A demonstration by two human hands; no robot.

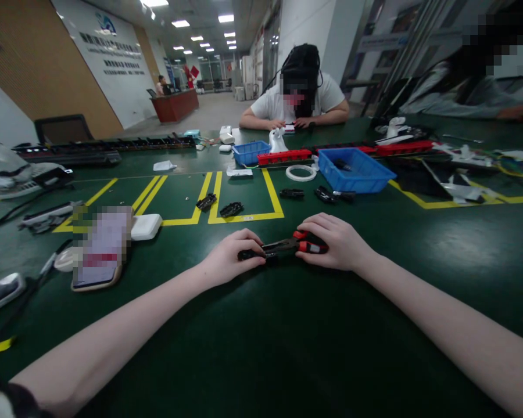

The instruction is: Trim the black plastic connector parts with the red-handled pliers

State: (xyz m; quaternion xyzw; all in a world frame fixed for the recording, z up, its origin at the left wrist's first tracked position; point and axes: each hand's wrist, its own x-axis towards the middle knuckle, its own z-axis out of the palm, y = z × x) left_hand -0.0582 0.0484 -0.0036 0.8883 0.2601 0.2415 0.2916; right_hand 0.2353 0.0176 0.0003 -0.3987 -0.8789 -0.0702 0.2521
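Note:
My right hand [333, 241] is closed around the red and black handles of a pair of pliers [283, 246]. The pliers' jaws point left and reach a small black part [249, 254], which my left hand [233, 255] pinches between thumb and fingers. Whether the jaws are clamped on that part I cannot tell, since my fingers cover much of it. Beyond my hands lie similar dark parts: one black piece [232, 209] and another black piece [206, 201] near the yellow tape, and a third black piece [292, 193] farther right.
A blue bin [353, 174] stands behind my right hand, with a roll of white tape [301, 173] and a smaller blue bin [250, 152] farther left. A phone [102, 249] and a white box [146, 227] are at my left. Across the green table [261, 342] a person [300, 93] leans forward.

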